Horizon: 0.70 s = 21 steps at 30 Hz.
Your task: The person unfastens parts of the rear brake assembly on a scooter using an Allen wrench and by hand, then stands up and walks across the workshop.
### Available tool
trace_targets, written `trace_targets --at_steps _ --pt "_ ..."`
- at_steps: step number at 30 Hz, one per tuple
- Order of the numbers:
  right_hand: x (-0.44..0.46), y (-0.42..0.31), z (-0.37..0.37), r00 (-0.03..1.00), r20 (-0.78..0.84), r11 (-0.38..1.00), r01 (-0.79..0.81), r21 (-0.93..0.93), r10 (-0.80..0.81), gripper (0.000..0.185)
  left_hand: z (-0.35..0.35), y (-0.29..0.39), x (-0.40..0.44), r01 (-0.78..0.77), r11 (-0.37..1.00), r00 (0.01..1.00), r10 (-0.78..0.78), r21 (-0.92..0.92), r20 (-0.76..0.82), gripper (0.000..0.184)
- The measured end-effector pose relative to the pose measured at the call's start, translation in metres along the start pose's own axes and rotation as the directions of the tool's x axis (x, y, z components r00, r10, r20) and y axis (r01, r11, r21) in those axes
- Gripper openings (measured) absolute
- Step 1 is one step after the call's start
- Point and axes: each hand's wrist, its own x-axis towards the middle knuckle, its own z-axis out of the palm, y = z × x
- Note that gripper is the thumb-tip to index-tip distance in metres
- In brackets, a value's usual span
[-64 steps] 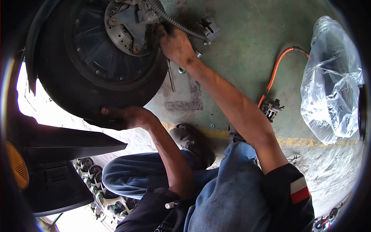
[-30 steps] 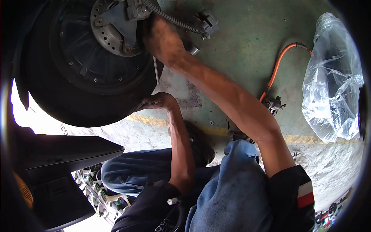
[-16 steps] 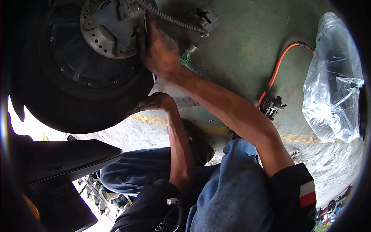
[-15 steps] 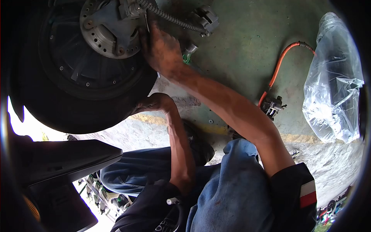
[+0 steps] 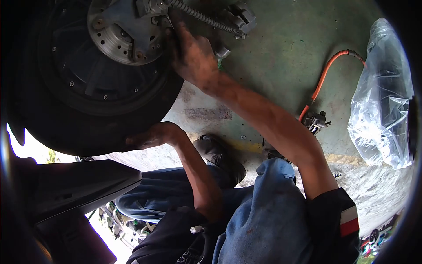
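Observation:
A scooter-type wheel with a black tyre [image 5: 101, 132] fills the upper left, carrying a drilled brake disc [image 5: 107, 42] at its hub. My left hand [image 5: 151, 135] is against the tyre's lower edge, its fingers curled on the rubber and partly hidden in shadow. My right hand [image 5: 193, 55] is beside the disc, close to the brake caliper [image 5: 151, 6]. Its fingers are bent upward, and a thin metal piece shows by the fingertips; what they hold is not clear. A ribbed hose [image 5: 198, 17] passes just above this hand.
A dark metal part [image 5: 241, 20] lies on the green floor [image 5: 281, 53] at the top. An orange hose [image 5: 325, 77] leads to a small metal fitting [image 5: 315, 121]. Clear plastic wrapping [image 5: 382, 101] covers something at right. A black body panel [image 5: 83, 182] juts in at lower left.
My left hand has slid left and down along the tyre's lower edge. The wheel appears slightly turned. My right hand stays by the caliper, shifted a little right in the view.

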Motion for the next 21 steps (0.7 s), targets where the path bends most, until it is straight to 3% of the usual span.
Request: trace_targets --at_steps 1,3,4,5,6,7,8,9,10,11,12,13,14,15,16,17,18,19,20,21 --pt "-0.001 0.000 0.000 1.000 0.004 1.000 -0.003 0.005 0.003 0.039 -0.002 0.006 0.003 -0.022 0.999 1.000 0.022 0.039 -0.002 0.069" --pt "0.004 0.004 -0.003 0.992 0.123 0.999 -0.043 0.015 0.040 0.041 -0.001 0.023 0.006 0.010 0.971 0.999 -0.020 -0.240 -0.041 0.065" --pt "0.007 0.015 0.005 0.992 0.117 0.999 -0.044 0.022 0.041 0.041 -0.003 0.006 0.012 0.001 0.970 0.999 -0.011 -0.243 -0.040 0.065" --pt "0.012 0.035 0.020 0.981 -0.052 0.982 0.186 -0.022 -0.187 0.044 -0.007 -0.025 0.022 -0.413 0.887 0.897 0.435 0.205 -0.075 0.061" --pt "0.018 0.051 0.031 0.892 -0.202 0.914 0.392 -0.102 -0.405 0.050 -0.010 -0.023 0.027 -0.503 0.780 0.837 0.547 0.373 -0.014 0.060" --pt "0.026 0.062 0.030 0.891 -0.204 0.914 0.393 -0.100 -0.405 0.050 -0.014 -0.021 0.032 -0.571 0.627 0.758 0.650 0.530 0.048 0.059" --pt "0.036 0.076 0.024 0.833 -0.159 0.841 0.492 -0.226 -0.530 0.047 -0.017 -0.018 0.036 -0.606 0.451 0.666 0.738 0.655 0.108 0.060" --pt "0.047 0.086 0.025 0.765 -0.100 0.745 0.575 -0.338 -0.636 0.045 -0.023 -0.013 0.046 -0.634 0.475 0.682 0.715 0.610 0.152 0.060" --pt "0.061 0.097 0.032 0.767 -0.103 0.747 0.572 -0.338 -0.634 0.045 -0.022 0.036 0.043 -0.428 0.868 0.904 0.411 0.253 0.121 0.057" --pt "0.078 0.109 0.037 0.738 -0.081 0.721 0.620 -0.308 -0.670 0.044 -0.022 0.084 0.040 -0.036 0.989 0.996 0.047 -0.142 0.073 0.055" --pt "0.085 0.114 0.041 0.705 -0.059 0.691 0.669 -0.275 -0.707 0.042 -0.021 0.095 0.046 -0.193 0.977 0.976 0.201 -0.087 0.083 0.054" --pt "0.085 0.100 0.036 0.703 -0.054 0.688 0.673 -0.272 -0.709 0.042 -0.020 0.101 0.060 -0.239 0.967 0.963 0.248 -0.094 0.108 0.052" --pt "0.087 0.086 0.030 0.813 -0.158 0.796 0.476 -0.374 -0.560 0.038 -0.019 0.107 0.075 -0.283 0.953 0.946 0.296 -0.103 0.134 0.051" --pt "0.093 0.069 0.018 0.875 -0.278 0.859 0.245 -0.449 -0.395 0.035 -0.016 0.115 0.091 -0.211 0.962 0.955 0.241 -0.174 0.175 0.051" --pt "0.110 0.056 0.010 0.874 -0.280 0.858 0.246 -0.450 -0.398 0.035 -0.014 0.132 0.096 -0.210 0.961 0.955 0.241 -0.177 0.173 0.051" --pt "0.132 0.043 0.005 0.989 -0.116 0.937 0.048 -0.347 -0.094 0.049 -0.013 0.145 0.102 -0.249 0.953 0.923 0.287 -0.173 0.255 0.049" --pt "0.151 0.042 0.010 0.974 0.081 0.942 -0.181 -0.282 0.212 0.068 -0.012 0.159 0.107 -0.286 0.942 0.883 0.331 -0.176 0.334 0.048" --pt "0.152 0.045 0.022 0.973 0.078 0.941 -0.189 -0.281 0.219 0.068 -0.010 0.170 0.111 -0.326 0.928 0.851 0.371 -0.179 0.372 0.048" --pt "0.152 0.064 0.044 0.995 -0.101 0.949 -0.054 -0.311 0.024 0.062 -0.007 0.175 0.115 -0.353 0.918 0.832 0.397 -0.184 0.387 0.048" --pt "0.146 0.060 0.040 0.947 -0.264 0.927 0.079 -0.368 -0.185 0.057 -0.006 0.178 0.118 -0.363 0.913 0.829 0.408 -0.187 0.383 0.048"
